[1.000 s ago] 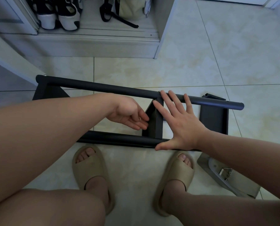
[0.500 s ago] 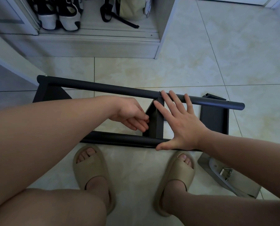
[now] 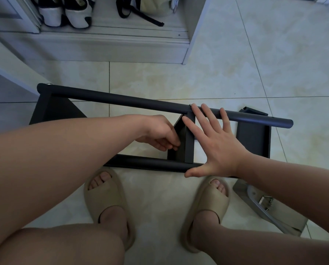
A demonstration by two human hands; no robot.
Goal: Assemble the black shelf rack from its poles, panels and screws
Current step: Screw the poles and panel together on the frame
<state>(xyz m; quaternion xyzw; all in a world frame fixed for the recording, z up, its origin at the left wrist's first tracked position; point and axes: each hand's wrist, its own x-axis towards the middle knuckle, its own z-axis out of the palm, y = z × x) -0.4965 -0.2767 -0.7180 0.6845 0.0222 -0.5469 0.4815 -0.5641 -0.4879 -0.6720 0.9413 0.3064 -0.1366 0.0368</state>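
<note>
Head view: black rack [image 3: 121, 100] on the floor [image 3: 179, 79], right hand [image 3: 217, 148] spread flat over its middle panel [image 3: 189, 142], left hand [image 3: 158, 132] curled at the panel's left, grip contents unclear.

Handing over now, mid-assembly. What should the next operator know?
Left hand: fingers curled against the middle panel; whether it holds a screw is hidden.
Right hand: flat, spanning far pole to near pole.
Done: left panel, middle panel and right panel sit between the poles, rack lying on the floor.
Left: finish the middle panel's fixing; other joints unconfirmed. Hardware bag lies near the right foot.
</note>
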